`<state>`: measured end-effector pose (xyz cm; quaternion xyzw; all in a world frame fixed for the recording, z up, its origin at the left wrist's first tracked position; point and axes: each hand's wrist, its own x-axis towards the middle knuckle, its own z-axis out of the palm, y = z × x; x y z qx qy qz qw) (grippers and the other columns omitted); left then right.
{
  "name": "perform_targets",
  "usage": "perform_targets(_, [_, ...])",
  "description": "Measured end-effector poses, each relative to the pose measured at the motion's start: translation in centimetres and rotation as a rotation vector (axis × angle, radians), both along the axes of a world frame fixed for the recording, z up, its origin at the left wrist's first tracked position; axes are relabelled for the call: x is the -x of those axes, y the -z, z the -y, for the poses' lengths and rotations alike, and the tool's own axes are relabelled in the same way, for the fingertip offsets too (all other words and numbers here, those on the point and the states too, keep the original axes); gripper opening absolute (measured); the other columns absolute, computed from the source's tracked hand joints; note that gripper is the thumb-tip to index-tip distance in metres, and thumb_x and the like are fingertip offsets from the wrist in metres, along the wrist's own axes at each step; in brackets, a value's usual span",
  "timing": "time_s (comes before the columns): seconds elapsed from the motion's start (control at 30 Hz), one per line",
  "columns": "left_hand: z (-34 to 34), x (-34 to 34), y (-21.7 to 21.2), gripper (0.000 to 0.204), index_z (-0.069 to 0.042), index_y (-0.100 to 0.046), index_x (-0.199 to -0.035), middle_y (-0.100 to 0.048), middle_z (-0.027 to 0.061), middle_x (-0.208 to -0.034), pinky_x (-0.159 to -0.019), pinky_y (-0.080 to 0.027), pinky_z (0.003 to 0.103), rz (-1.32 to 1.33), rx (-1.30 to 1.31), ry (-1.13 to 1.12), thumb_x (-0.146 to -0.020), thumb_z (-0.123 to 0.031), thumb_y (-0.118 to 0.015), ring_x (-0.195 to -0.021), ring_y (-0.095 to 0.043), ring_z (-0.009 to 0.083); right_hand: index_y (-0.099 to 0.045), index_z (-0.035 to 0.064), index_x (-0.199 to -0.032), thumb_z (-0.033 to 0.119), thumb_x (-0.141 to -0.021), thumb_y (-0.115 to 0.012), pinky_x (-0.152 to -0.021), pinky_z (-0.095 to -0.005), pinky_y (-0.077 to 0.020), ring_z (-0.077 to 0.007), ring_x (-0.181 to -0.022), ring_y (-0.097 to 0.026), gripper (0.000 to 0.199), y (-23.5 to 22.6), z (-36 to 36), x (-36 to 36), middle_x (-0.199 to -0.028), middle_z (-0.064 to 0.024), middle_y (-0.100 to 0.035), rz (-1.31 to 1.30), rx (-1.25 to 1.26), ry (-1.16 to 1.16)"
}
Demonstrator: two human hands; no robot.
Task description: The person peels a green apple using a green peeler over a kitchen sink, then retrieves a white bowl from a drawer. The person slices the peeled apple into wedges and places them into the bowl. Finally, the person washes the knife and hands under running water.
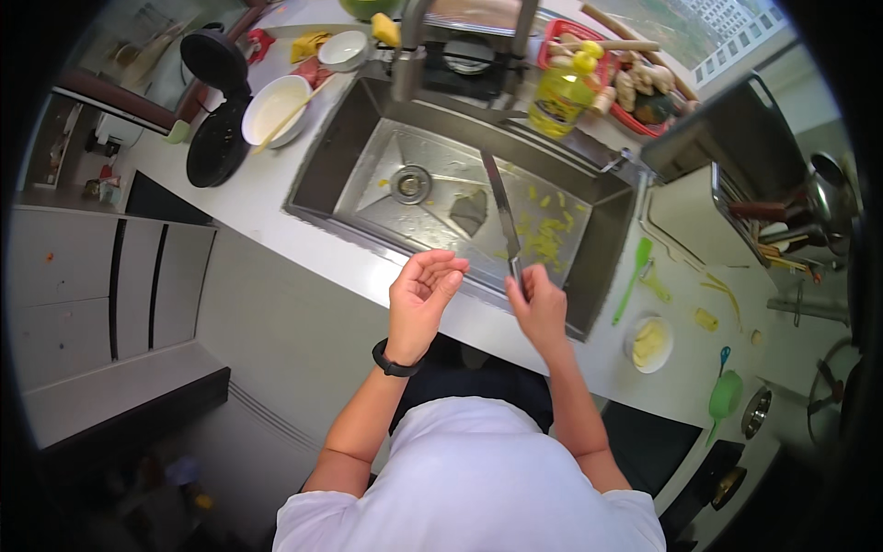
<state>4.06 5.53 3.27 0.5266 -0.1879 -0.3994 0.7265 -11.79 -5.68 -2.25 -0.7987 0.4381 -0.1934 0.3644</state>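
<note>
My right hand point(541, 308) is closed around the handle of a long knife point(499, 195). The blade points away from me over the stainless steel sink point(317, 175). To its left, my left hand point(421, 299) is above the sink's front edge, with a black band on the wrist. Its fingers are loosely bent, the thumb stands apart, and nothing shows in it. Pale yellow-green peelings point(544, 237) lie scattered on the right side of the sink floor, near the blade. The round drain point(410, 185) is on the left side.
A white bowl point(279, 110) with a stick across it and an open black appliance point(217, 143) stand left of the sink. Behind are a yellow liquid bottle point(557, 103) and a red basket point(635, 118). At right are a green peeler point(655, 281) and a small bowl point(651, 346) of yellow pieces.
</note>
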Motion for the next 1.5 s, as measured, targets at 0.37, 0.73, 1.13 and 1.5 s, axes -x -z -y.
perform_targets(0.37, [1.5, -11.3, 0.0, 0.027, -0.001, -0.057, -0.109, -0.067, 0.0062, -0.096, -0.080, -0.051, 0.023, -0.024, 0.037, 0.018, -0.085, 0.003, -0.069, -0.089, -0.064, 0.0105, -0.058, 0.0043, -0.097, 0.010, -0.072, -0.075, -0.088, -0.0431, -0.0433, -0.0332, -0.113, -0.049, 0.031, -0.1, 9.6, -14.9, -0.121, -0.0146, -0.053, -0.175, 0.539, -0.207])
perform_targets(0.73, [5.4, -14.6, 0.6, 0.025, -0.003, -0.056, -0.107, -0.066, 0.0058, -0.092, -0.078, -0.049, 0.023, 0.115, 0.065, 0.009, -0.086, 0.002, -0.068, -0.088, -0.064, 0.0121, -0.061, 0.0052, -0.095, 0.013, -0.068, -0.078, -0.100, -0.0455, -0.0383, -0.0334, -0.128, -0.041, 0.033, 3.3, 18.6, -18.6, -0.134, -0.0145, -0.047, -0.274, 0.678, -0.151])
perform_targets(1.13, [9.7, -16.2, 7.4, 0.020, -0.003, -0.057, -0.113, -0.065, 0.0023, -0.086, -0.077, -0.045, 0.023, -0.123, -0.228, 0.001, -0.099, -0.017, -0.052, -0.081, -0.059, 0.0082, -0.060, 0.0048, -0.091, 0.013, -0.066, -0.080, -0.096, -0.0474, -0.0423, -0.0386, -0.125, -0.042, 0.033, 4.4, 17.8, -19.1, -0.133, -0.0188, -0.047, -0.265, 0.568, -0.116])
perform_targets(1.5, [10.7, -16.9, 11.2, 0.027, -0.005, -0.058, -0.118, -0.069, 0.0032, -0.101, -0.071, -0.043, 0.021, -0.269, -0.390, -0.136, -0.099, -0.023, -0.052, -0.090, -0.063, 0.0085, -0.060, 0.0038, -0.090, 0.010, -0.067, -0.077, -0.101, -0.0483, -0.0382, -0.0385, -0.125, -0.043, 0.029, 4.3, 11.7, -20.3, -0.129, -0.0190, -0.050, -0.104, 0.633, -0.072])
